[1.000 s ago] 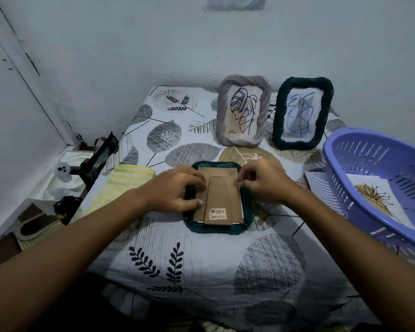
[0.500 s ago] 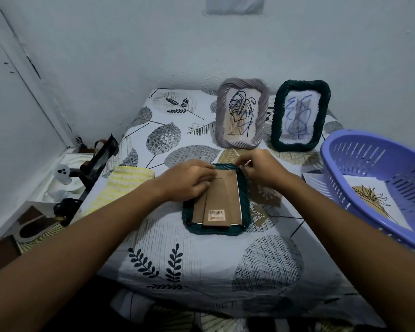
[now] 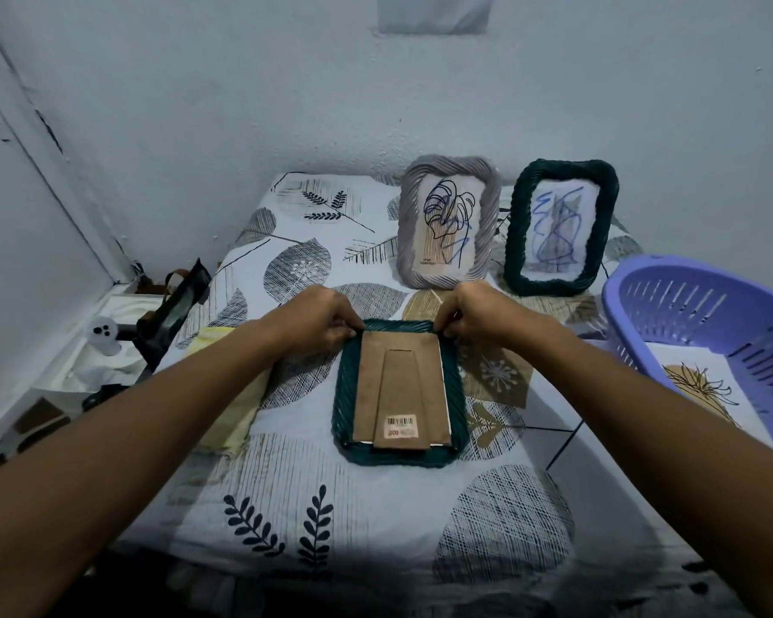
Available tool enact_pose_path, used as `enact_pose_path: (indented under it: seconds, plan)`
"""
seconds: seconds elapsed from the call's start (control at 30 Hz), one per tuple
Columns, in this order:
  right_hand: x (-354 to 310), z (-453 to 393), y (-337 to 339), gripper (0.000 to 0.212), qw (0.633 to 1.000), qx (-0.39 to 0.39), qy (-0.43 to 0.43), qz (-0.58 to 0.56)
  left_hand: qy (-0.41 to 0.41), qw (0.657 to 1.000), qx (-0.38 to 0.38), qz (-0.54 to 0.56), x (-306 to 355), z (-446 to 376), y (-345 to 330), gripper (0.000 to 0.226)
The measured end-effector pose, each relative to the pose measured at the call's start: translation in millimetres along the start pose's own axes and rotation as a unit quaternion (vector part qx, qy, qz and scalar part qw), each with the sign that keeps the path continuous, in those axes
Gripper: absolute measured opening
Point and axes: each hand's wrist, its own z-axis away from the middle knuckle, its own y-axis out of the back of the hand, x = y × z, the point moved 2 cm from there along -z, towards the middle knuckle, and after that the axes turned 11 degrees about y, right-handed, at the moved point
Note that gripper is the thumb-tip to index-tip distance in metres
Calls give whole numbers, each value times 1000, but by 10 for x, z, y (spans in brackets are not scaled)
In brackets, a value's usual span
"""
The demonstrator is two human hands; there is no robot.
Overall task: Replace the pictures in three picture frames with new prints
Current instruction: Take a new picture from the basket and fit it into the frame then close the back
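Leaf-print tablecloth (image 3: 286, 497); left hand (image 3: 318, 323) and right hand (image 3: 474, 316), each grip pinching face-down frame (image 3: 400, 392) corners.

A barcode sticker (image 3: 401, 426) sits at the near end of the cardboard stand flap (image 3: 400, 394) on the back of the face-down green frame (image 3: 400, 454); under its bars a red "200" can be read. The small line of print at the foot of the print in the grey frame (image 3: 448, 223) is too small to read.

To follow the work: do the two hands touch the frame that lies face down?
Touching. The head view shows the left hand and right hand gripping the top corners of the face-down green frame.
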Motion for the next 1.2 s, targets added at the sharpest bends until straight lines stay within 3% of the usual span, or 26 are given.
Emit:
enact_pose_path:
  seconds: [0.63, 1.03, 1.2]
  plan:
    - [39, -55, 37, 22, 997, -50, 45, 45, -46, 998, -35, 1, 41, -97, 63, 15]
    - [64, -16, 5, 20, 996, -25, 69, 43, -11, 1000, 3, 28, 48, -82, 12, 13]
    - [83, -11, -8, 19, 996, -9, 80, 36, 30, 999, 3, 43, 81, -67, 0, 22]
